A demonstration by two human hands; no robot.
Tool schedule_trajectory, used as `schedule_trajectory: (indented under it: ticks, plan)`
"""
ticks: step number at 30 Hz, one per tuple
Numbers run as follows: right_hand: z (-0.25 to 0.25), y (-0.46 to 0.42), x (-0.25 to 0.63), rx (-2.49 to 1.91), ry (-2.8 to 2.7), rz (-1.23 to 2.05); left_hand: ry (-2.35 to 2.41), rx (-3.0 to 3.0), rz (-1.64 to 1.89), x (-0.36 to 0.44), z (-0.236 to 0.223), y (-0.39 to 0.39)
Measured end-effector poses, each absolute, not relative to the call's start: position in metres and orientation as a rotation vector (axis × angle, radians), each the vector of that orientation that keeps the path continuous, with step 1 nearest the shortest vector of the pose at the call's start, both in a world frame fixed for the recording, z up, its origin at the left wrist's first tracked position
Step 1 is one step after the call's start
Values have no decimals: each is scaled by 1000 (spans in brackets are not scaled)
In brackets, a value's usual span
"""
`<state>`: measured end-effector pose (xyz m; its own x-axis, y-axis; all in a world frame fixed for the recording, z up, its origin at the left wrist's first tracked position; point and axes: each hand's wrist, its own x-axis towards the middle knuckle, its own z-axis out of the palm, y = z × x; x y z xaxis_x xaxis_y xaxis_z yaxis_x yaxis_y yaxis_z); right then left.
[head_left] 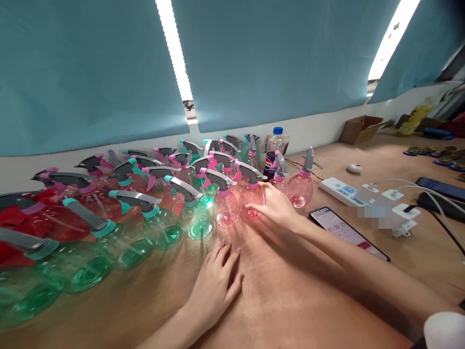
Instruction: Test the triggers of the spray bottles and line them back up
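Observation:
My right hand (275, 203) is wrapped round the body of a pink spray bottle (250, 198), which stands upright on the table with its grey and pink trigger head pointing left. Flat on the wooden tabletop rests my left hand (220, 278), fingers spread, holding nothing. Just left of the gripped bottle stands another pink spray bottle (227, 209). Beside that one is a green spray bottle (197, 218) with a teal collar. Two more pink spray bottles, one of them at the right (301, 186), stand beyond my right hand.
Several green and pink spray bottles crowd the table's left side along the wall. A cola bottle (275, 150) stands behind. To the right lie a phone (348, 233) with a running timer, a power strip (343, 190) with chargers and cables, and a cardboard box (359, 130).

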<state>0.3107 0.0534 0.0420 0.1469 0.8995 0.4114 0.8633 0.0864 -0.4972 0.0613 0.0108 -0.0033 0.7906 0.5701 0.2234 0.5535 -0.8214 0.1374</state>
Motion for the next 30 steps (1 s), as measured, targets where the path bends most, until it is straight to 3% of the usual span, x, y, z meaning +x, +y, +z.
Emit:
schedule_trajectory:
  ticks: [11,22,30]
  plan:
    - [45,60,312,-1706,-1703,164,933,2920,424,64,-3,11]
    - [58,13,342,-1698,-1551,157,883,2862,484,83,-2,21]
    - [61,62,330,-1657,-1622,317,802,2798,505,109,-9,21]
